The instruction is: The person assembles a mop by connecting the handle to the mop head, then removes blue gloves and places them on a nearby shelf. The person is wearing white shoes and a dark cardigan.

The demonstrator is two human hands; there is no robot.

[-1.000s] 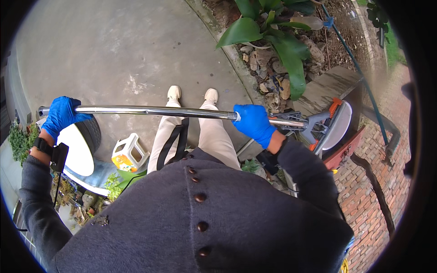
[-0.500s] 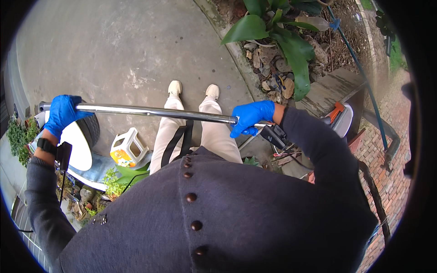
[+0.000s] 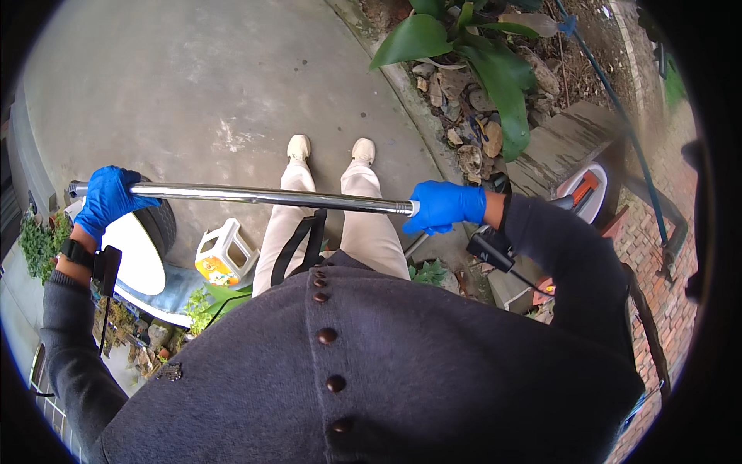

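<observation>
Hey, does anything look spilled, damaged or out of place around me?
One mild oddity: a pale, ragged patch on the grey concrete floor, left of the shoes, lighter than its surroundings. Stain or wear, I can't tell. The metal pole shows no obvious damage.

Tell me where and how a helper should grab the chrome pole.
Probably take the chrome pole by its bare middle, coming from the side away from the dark buttoned top and wrapping it fully. It is slim, smooth and nearly crosswise there, while the left hand covers it near one end and the right hand is at the other end's white collar.
</observation>
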